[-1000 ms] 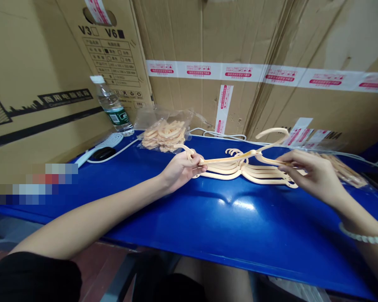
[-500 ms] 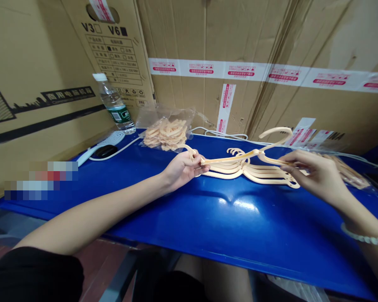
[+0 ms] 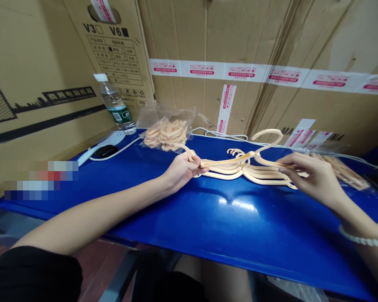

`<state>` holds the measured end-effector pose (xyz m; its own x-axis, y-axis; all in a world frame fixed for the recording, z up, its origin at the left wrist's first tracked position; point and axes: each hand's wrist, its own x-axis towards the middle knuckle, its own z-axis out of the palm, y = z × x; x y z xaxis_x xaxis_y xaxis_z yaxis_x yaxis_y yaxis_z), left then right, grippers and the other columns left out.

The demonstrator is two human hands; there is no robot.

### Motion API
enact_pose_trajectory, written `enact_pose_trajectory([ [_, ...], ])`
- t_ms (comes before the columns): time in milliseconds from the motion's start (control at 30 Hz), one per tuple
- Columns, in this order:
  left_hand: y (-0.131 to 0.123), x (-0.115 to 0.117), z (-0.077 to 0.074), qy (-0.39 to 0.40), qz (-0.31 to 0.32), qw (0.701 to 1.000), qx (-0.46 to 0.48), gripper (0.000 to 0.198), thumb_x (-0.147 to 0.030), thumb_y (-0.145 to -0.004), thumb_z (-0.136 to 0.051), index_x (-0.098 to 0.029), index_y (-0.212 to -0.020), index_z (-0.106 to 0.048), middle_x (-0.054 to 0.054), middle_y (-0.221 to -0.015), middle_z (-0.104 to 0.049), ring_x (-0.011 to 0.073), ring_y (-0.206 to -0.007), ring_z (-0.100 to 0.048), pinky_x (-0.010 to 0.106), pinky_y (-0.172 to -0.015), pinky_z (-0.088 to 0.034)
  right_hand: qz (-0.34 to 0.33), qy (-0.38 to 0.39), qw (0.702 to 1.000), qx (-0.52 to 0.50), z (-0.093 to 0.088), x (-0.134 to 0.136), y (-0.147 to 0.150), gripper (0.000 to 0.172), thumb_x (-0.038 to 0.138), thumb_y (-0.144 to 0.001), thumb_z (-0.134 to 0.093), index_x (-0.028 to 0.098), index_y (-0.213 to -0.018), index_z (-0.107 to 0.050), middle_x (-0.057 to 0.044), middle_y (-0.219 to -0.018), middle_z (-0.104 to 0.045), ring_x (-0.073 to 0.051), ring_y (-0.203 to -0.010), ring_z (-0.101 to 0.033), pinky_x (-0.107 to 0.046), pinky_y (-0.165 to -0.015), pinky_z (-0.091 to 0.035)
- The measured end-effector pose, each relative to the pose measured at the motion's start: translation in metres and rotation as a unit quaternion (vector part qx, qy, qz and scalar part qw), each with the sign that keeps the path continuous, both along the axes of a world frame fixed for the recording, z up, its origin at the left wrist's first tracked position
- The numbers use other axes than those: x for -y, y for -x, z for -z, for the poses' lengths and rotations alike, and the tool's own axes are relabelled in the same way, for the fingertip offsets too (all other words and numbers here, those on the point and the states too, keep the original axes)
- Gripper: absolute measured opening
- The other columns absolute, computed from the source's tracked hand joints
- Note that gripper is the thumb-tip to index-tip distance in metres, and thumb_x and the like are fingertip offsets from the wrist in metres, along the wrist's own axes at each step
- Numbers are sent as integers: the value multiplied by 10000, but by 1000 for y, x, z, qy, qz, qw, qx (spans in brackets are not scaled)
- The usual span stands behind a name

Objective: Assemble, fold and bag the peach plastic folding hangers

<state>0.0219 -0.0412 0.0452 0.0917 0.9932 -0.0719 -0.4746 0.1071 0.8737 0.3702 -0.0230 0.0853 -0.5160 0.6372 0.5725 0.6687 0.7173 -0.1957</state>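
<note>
A cream plastic hanger (image 3: 229, 160) is held just above a stack of like hangers (image 3: 258, 174) lying on the blue table (image 3: 208, 218). My left hand (image 3: 181, 170) pinches its left arm end, fingers closed. My right hand (image 3: 308, 178) grips its right arm, fingers curled round it. The hanger's hook (image 3: 267, 136) curves up behind the stack.
A clear bag of small cream parts (image 3: 166, 133) lies at the back left, beside a water bottle (image 3: 115, 105), a white power strip (image 3: 97, 149) and white cables (image 3: 220, 134). Another bag of hangers (image 3: 343, 170) lies at the right. Cardboard boxes (image 3: 239, 50) wall in the table.
The held hanger has shifted a little to the left over the stack, its hook moving leftward. Both hands keep their grip.
</note>
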Motion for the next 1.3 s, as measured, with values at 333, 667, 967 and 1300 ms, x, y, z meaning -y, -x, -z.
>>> enact_pose_trajectory([
  [333,-1,-3,3,-35,-84,996,7,236,18,-728,-714,-135,-654,-551,-25,-671,-621,91,-617,-655,243,-725,-605,-6,50,999,-9,-4,8,10,175,347,-922,-626,201,-949,-720,-63,-847,-742,-190,-696,-676,-281,-592,-548],
  [667,-8,21,8,-103,47,976,-185,53,-186,-902,-624,-144,-936,-629,116,-1079,-725,252,-996,-749,387,-866,-622,48,197,971,-130,-12,14,6,357,496,-879,-692,161,-1004,-680,-51,-740,-686,-160,-540,-632,-264,-476,-518],
  [967,-18,66,20,-592,127,523,-600,376,-309,-988,-540,-100,-1293,-611,178,-1489,-555,382,-1417,-457,582,-1182,-363,8,357,934,4,-14,7,-9,367,535,-859,-706,178,-856,-621,-57,-716,-697,-179,-604,-663,-283,-571,-497],
  [1300,-13,54,25,-527,115,549,-639,444,-421,-1011,-501,-104,-1307,-599,214,-1453,-558,369,-1348,-522,537,-1113,-459,39,279,943,176,-6,0,-11,142,338,-771,-685,204,-751,-726,-48,-799,-717,-190,-699,-640,-287,-632,-458],
])
